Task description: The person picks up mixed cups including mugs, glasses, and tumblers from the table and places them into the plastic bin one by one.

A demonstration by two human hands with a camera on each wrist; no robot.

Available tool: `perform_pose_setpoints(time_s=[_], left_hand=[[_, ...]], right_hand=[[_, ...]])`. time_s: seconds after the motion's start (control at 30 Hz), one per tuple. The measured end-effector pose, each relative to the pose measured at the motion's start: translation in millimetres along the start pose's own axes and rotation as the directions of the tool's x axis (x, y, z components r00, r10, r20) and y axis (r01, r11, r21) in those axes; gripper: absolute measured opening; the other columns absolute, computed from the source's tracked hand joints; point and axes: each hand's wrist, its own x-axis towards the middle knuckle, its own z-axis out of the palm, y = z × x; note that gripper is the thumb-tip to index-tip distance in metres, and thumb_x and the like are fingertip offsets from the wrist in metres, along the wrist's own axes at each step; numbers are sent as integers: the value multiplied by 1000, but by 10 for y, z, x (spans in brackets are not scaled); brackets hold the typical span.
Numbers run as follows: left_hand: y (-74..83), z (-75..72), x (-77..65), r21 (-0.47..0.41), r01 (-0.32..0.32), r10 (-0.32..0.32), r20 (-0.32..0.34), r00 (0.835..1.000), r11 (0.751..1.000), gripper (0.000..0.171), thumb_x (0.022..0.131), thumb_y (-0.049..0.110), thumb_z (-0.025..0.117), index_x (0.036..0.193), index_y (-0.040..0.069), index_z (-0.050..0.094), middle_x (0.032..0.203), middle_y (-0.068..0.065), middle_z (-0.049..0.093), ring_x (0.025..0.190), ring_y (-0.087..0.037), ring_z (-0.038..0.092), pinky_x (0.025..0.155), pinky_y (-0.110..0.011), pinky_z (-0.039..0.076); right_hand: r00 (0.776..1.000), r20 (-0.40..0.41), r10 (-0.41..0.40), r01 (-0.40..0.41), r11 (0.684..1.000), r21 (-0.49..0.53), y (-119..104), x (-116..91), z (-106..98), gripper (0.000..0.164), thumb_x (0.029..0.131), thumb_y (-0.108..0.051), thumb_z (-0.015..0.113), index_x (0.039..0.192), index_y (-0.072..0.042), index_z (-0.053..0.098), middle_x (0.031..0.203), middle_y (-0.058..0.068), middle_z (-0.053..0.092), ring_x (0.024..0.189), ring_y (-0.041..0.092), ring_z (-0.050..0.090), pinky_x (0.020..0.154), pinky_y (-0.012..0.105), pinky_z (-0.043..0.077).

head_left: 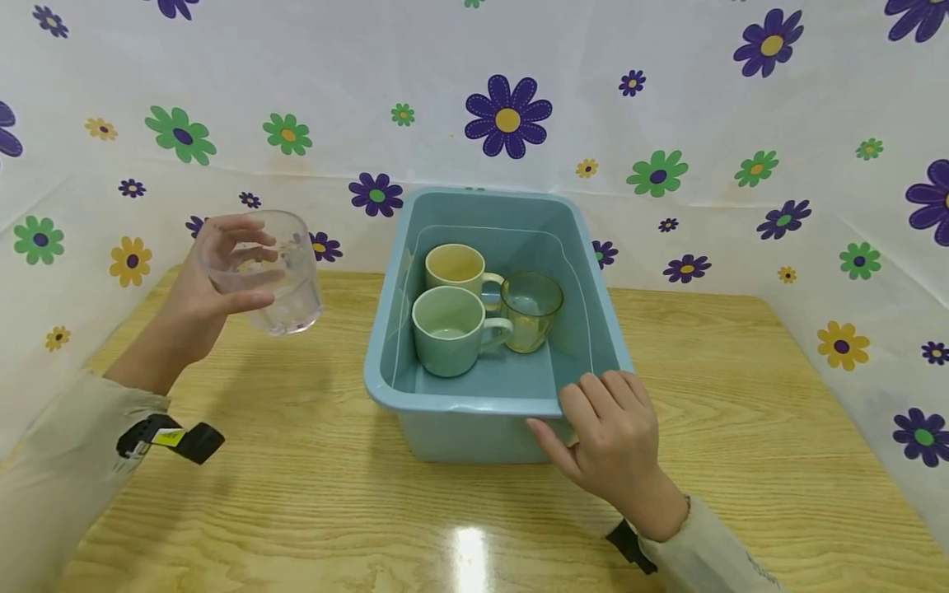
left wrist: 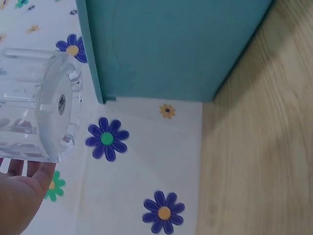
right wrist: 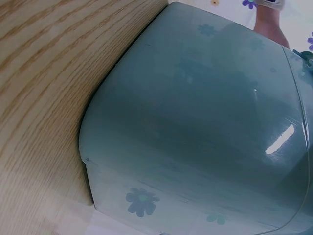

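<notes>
My left hand (head_left: 222, 263) grips a clear plastic cup (head_left: 292, 280) in the air, left of a blue-green basin (head_left: 474, 403). The cup tilts, its base toward the lower right; in the left wrist view the clear cup (left wrist: 29, 103) lies sideways with its faceted base showing. My right hand (head_left: 611, 436) holds the basin's near right rim, fingers over the edge and thumb outside. Inside the basin stand a green mug (head_left: 448, 329), a yellow mug (head_left: 454, 268) behind it, and an amber-tinted glass (head_left: 530, 313) to their right.
The basin stands on a wooden table (head_left: 296, 494), its far end close to a white flowered cloth (head_left: 445, 82) that hangs behind and along both sides. Each wrist wears a black strap, the left one (head_left: 170, 436) with a yellow label.
</notes>
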Motion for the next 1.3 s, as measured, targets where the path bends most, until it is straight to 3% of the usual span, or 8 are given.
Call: perform_pose_setpoints(time_s=[0.53, 0.87, 1.07, 1.3], left_hand=[[320, 537, -39, -78, -51, 58, 82, 995, 996, 66, 67, -9, 75, 125, 6, 48, 116, -9, 55, 113, -21, 51, 90, -26, 51], [452, 762, 5, -16, -41, 43, 108, 993, 999, 66, 67, -3, 77, 126, 8, 49, 116, -9, 54, 111, -21, 53, 90, -25, 51], [509, 881, 33, 74, -4, -6, 144, 990, 997, 65, 68, 4, 78, 126, 12, 49, 118, -8, 54, 110, -21, 54, 87, -24, 52], [560, 1046, 93, 117, 25, -49, 205, 978, 993, 68, 68, 2, 79, 127, 16, 48, 119, -7, 52, 111, -23, 52, 87, -26, 52]], right_hand=[[1000, 4, 4, -4, 1000, -2, -3, -9, 1, 53, 97, -47, 39, 64, -6, 45, 57, 5, 40, 52, 21, 37, 55, 36, 36], [1000, 5, 7, -7, 1000, -3, 1, -12, 8, 53, 96, -47, 40, 64, -6, 45, 57, 6, 41, 53, 22, 38, 55, 36, 36], [1000, -1, 4, -4, 1000, -1, 1, -18, 11, 53, 96, -47, 40, 64, -6, 44, 57, 5, 40, 53, 22, 37, 55, 36, 36], [1000, 0, 6, -6, 1000, -3, 6, -22, 11, 53, 96, -47, 40, 63, -6, 44, 56, 5, 40, 53, 21, 37, 55, 36, 36]])
